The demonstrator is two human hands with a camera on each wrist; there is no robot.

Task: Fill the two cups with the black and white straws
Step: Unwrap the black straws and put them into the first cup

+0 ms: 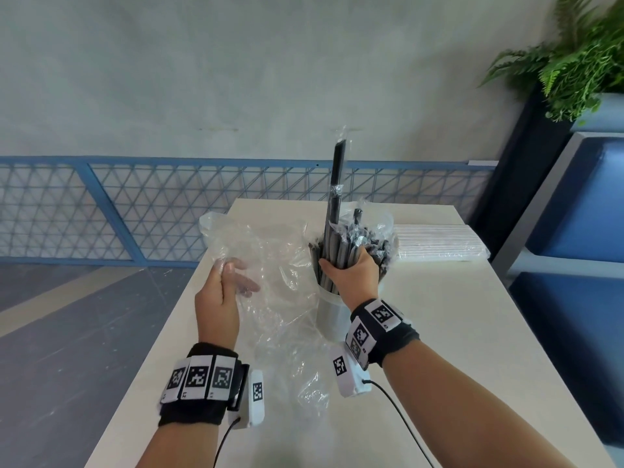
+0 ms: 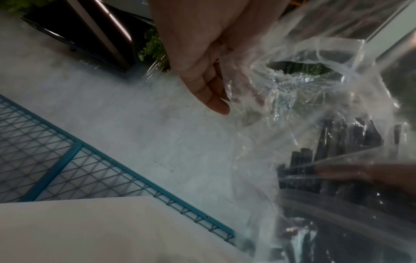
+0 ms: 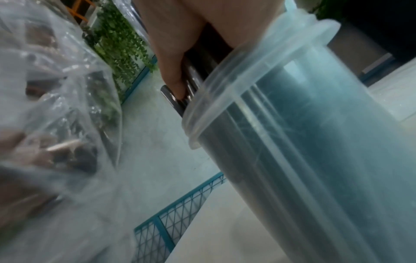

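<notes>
My right hand (image 1: pixel 351 266) grips a bundle of black straws (image 1: pixel 334 251) that stands upright in a clear plastic cup (image 1: pixel 332 314) on the white table (image 1: pixel 439 332). One wrapped black straw (image 1: pixel 338 170) sticks up far above the others. In the right wrist view my thumb (image 3: pixel 173 71) presses the black straws (image 3: pixel 195 83) just above the cup's rim (image 3: pixel 225 85). To the left, my left hand (image 1: pixel 233 275) holds a crumpled clear plastic bag (image 1: pixel 270 265), raised over the table. A pack of white straws (image 1: pixel 439 244) lies at the back right. No second cup shows.
The bag's loose end (image 1: pixel 304 383) trails over the table between my wrists. A blue mesh railing (image 1: pixel 135 204) runs behind the table's far edge. A dark blue bench (image 1: pixel 574 214) and a potted fern (image 1: pixel 580 62) stand to the right.
</notes>
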